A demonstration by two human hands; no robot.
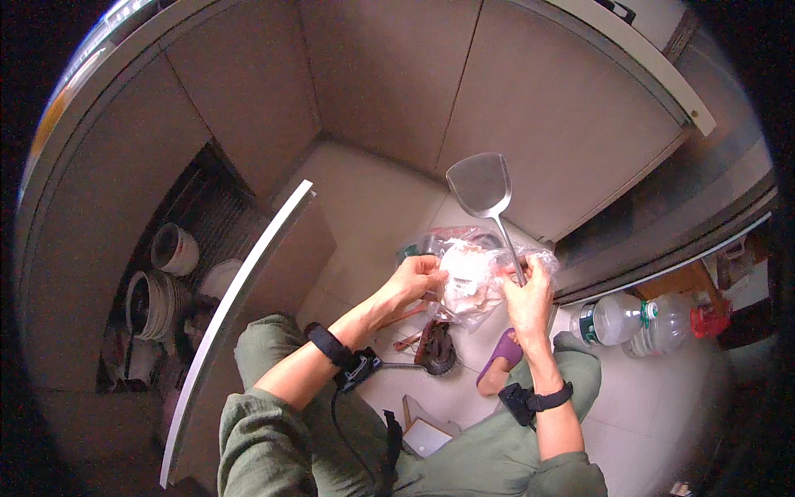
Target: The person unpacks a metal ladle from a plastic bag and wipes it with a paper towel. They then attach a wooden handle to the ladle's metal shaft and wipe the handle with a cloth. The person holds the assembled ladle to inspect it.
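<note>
My left hand (pixel 414 280) has its fingers closed on the left side of a clear plastic bag (pixel 472 305) with whitish contents, just above the floor. At the bag's right side, my right hand (pixel 530 296) grips a metal spatula (pixel 480 184) by its handle, and its fingers also touch the bag's edge. The spatula points up and away, its broad blade beyond the bag. Below the bag, a dark rounded utensil (pixel 436 349) lies on the floor; its kind is hard to make out.
To the left, an open cabinet door (pixel 240 323) stands beside a cabinet with stacked bowls (pixel 151 306) and a cup-like container (pixel 174 248). Large clear plastic bottles (pixel 614 319) are on the right. My foot in a purple slipper (pixel 501 360) is near the bag. Cabinet fronts (pixel 381 74) rise ahead.
</note>
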